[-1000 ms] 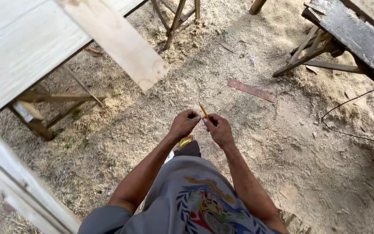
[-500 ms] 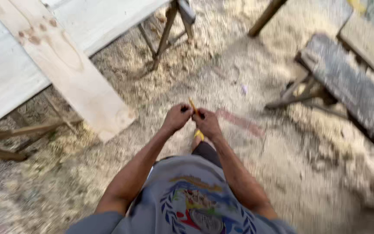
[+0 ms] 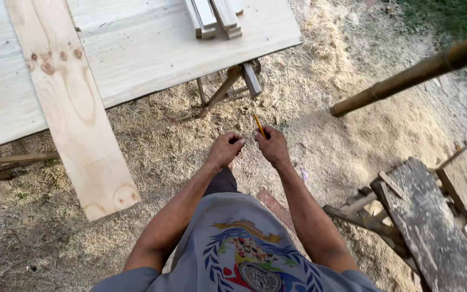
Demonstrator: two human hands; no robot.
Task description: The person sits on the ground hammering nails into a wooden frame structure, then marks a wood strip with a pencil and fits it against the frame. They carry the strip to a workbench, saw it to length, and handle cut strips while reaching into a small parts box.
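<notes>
My right hand (image 3: 273, 146) grips a yellow pencil (image 3: 259, 124) whose tip points up and away from me. My left hand (image 3: 225, 150) is closed in a loose fist right beside it, fingertips turned toward the pencil's lower end; whether it pinches anything is hidden. Both hands hover at waist height over sawdust-covered ground. A pale wooden plank (image 3: 71, 108) lies on the plywood table (image 3: 147, 59) to my upper left and overhangs its edge.
Several short wood strips (image 3: 214, 16) are stacked at the table's far side. A dark weathered bench (image 3: 428, 227) stands at the lower right. A brown pole (image 3: 412, 73) slants across the upper right. Table legs (image 3: 228, 89) stand ahead of my hands.
The view has swung left, bringing the table and plank closer. My hands stay together in front of me with the pencil still in the right hand.
</notes>
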